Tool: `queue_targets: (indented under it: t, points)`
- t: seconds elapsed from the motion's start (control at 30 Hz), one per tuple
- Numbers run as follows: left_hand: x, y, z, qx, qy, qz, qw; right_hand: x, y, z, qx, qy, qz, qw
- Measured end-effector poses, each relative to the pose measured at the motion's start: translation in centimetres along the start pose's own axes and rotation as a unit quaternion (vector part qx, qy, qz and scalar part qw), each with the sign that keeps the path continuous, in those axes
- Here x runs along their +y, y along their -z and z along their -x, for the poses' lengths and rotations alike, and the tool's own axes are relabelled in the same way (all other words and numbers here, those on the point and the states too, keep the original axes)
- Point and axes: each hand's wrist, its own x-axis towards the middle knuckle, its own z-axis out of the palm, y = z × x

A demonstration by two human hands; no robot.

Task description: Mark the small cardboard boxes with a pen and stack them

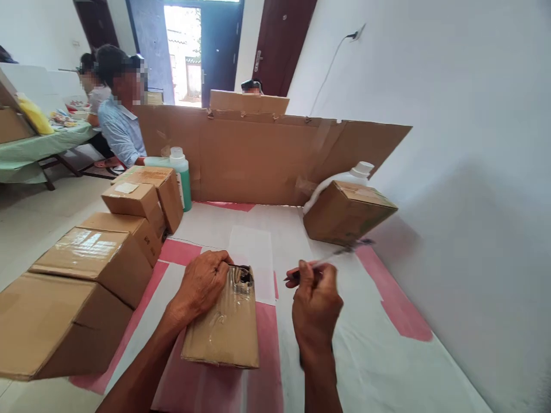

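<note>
A small cardboard box (221, 332) with clear tape stands in front of me, a ragged dark hole (244, 275) torn at its far end. My left hand (204, 284) grips the box at its far left edge, the fingertips curled over beside the hole. To the right of the box, my right hand (316, 298) is raised and closed around a slim pen (325, 261) with a clear barrel. The pen's dark tip points left toward the box, while its other end is smeared by motion.
Several cardboard boxes (86, 252) line the left side, with a green liquid bottle (183, 178) behind them. A tall cardboard panel (253, 155) closes the back. At right, another box (348, 212) leans by a white bottle (361, 169). A person (123, 120) sits beyond, left.
</note>
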Motion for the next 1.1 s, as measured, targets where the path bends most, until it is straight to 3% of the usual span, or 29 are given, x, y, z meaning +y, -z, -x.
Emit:
queue_targets:
  t: [0.07, 0.13, 0.2, 0.3, 0.43, 0.57, 0.7, 0.83, 0.9, 1.0, 1.1]
  points:
    - [0.0, 0.0, -0.1, -0.005, -0.005, 0.004, 1.0, 3.0, 0.0, -1.3, -0.116, -0.048, 0.182, 0.975]
    - [0.0, 0.1, -0.1, -0.014, -0.005, 0.01, 1.0, 5.6, -0.6, -1.7, -0.198, -0.087, 0.285, 0.934]
    - [0.1, 0.2, -0.2, -0.017, -0.004, 0.008, 1.0, 7.4, -1.8, -1.7, -0.229, -0.108, 0.308, 0.917]
    - [0.3, 0.3, -0.2, -0.014, -0.003, -0.007, 1.0, 7.9, -3.4, -1.3, -0.25, -0.124, 0.33, 0.902]
    - [0.5, 0.5, -0.3, -0.009, 0.001, 0.011, 1.0, 6.8, -2.6, -0.7, -0.247, -0.132, 0.345, 0.896]
    - [-0.1, 1.1, -0.3, 0.017, 0.002, 0.099, 0.995, 7.4, 2.1, 1.8, -0.213, -0.157, 0.371, 0.89]
    - [-1.7, 1.6, 0.8, 0.038, -0.001, 0.15, 0.988, 10.4, 5.7, 5.2, -0.182, -0.206, 0.417, 0.866]
    - [-2.8, 1.0, 2.5, 0.039, 0.042, 0.244, 0.968, 12.8, 5.4, 6.2, -0.181, -0.213, 0.382, 0.881]
    - [-2.8, 0.6, 3.1, 0.002, 0.087, 0.297, 0.951, 13.4, 4.8, 5.8, -0.158, -0.229, 0.345, 0.897]
    - [-2.3, 0.3, 3.7, -0.06, 0.151, 0.363, 0.918, 13.9, 4.4, 5.0, -0.135, -0.269, 0.249, 0.921]
    - [-1.8, 0.3, 4.0, -0.055, 0.159, 0.368, 0.915, 14.6, 4.6, 5.1, -0.143, -0.279, 0.15, 0.938]
